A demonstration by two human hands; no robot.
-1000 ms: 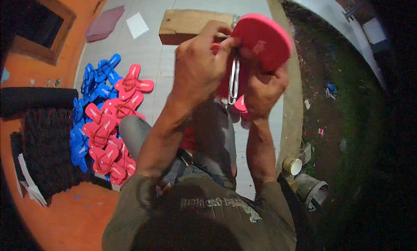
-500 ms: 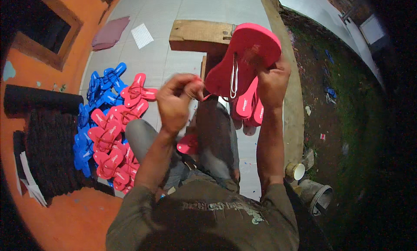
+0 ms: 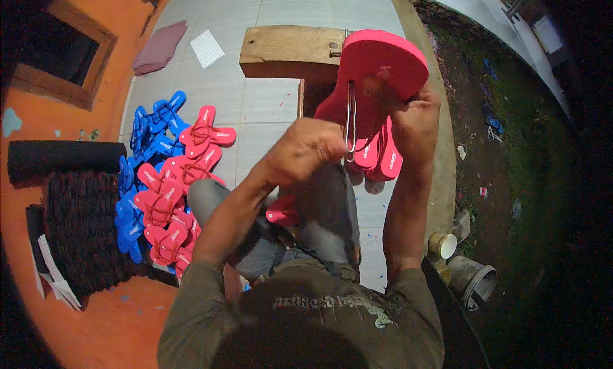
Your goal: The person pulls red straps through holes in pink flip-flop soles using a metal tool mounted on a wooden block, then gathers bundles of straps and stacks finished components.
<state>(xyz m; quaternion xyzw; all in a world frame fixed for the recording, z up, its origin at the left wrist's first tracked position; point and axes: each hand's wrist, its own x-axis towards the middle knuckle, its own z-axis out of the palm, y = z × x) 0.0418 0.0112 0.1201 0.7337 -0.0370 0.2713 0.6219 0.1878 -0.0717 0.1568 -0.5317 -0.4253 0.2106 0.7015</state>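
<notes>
My right hand [image 3: 415,123] grips a pink flip-flop sole [image 3: 389,59] by its right edge, holding it up with its flat face toward me. A thin, long metal wire loop [image 3: 352,110] sticks out of a hole in the sole and hangs down. My left hand [image 3: 306,150] is closed, with its thumb and fingers at the loop's lower part; whatever else lies inside the fist is hidden. Behind the sole stands a wooden block stand [image 3: 287,45] with a bolt near its right end. Several pink flip-flops [image 3: 383,155] show beneath my right hand.
A heap of pink flip-flops [image 3: 163,200] and blue flip-flops [image 3: 159,123] covers the tiles at the left. A black roll [image 3: 64,159] lies against the orange wall. Another pink piece [image 3: 283,210] is by my legs. Buckets [image 3: 476,283] stand at the right, beside the soil.
My left hand has moved right, from the sole's left side to the wire loop. The sole has shifted slightly right in my right hand.
</notes>
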